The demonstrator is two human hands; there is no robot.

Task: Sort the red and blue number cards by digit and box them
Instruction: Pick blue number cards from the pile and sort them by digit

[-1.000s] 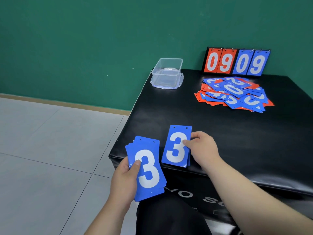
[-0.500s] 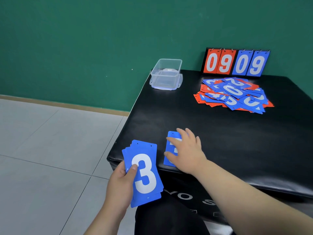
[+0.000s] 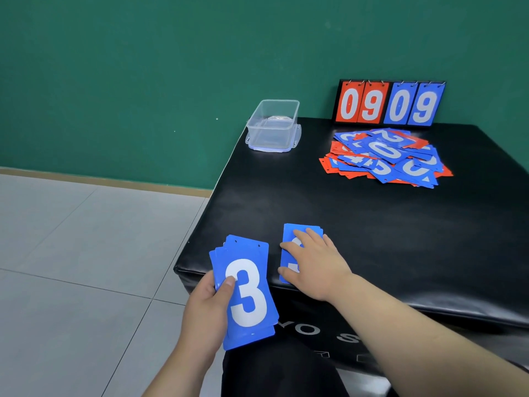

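Head view: a black padded vinyl block [image 3: 372,239] sits against a green wall [image 3: 143,81]. At its far edge stands a red-and-blue flip scoreboard [image 3: 389,103] reading 09 09, with a loose heap of red and blue number cards [image 3: 386,159] just before it and a clear plastic box [image 3: 273,126] at the far left corner. By the near corner, the left hand [image 3: 206,313] grips a fan of blue "3" cards [image 3: 246,290], thumb on top. The right hand [image 3: 315,267] lies flat, fingers straight, pressing a small stack of blue cards [image 3: 289,233] onto the block.
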